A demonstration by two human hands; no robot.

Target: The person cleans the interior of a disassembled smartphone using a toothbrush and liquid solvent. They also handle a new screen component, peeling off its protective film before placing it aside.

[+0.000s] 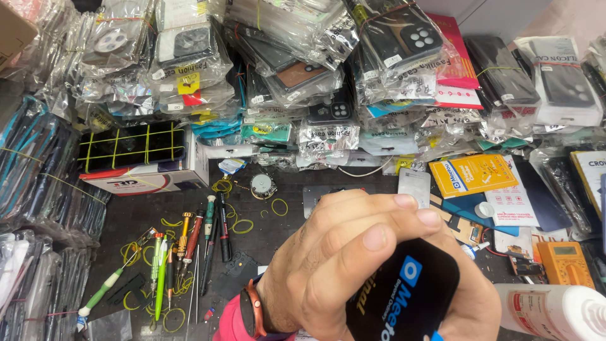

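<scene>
Holding a small black pouch (404,297) with blue and yellow print, the left hand (353,259) fills the near centre of the view, fingers curled over the pouch's upper edge and thumb pressed on its face, so that grip is closed on the pouch. A second hand, most likely the right hand (473,297), shows only as a patch behind the pouch's right side; it seems to support the pouch, but whether its grip is closed I cannot tell. Pouch sits raised above the counter (136,218), near edge, tilted. It looks unopened: no torn flap, no contents showing, so judged at the start of handling, with opening and everything after it left to do. Left of the hand, a row of screwdrivers (189,243) and slim tools lies untouched on the dark counter among loose yellow rubber bands (243,225). A small round metal part (262,185) lies farther back, near centre. Right side: an orange flat box (472,173), a yellow meter (565,262) at the near right, and a white bottle (555,311) lying at the near right corner, just beside the pouch. Far side, from left to right, is banked with stacks of phone cases in clear bags (328,76). A red wristband (255,309) shows on the left wrist.
</scene>
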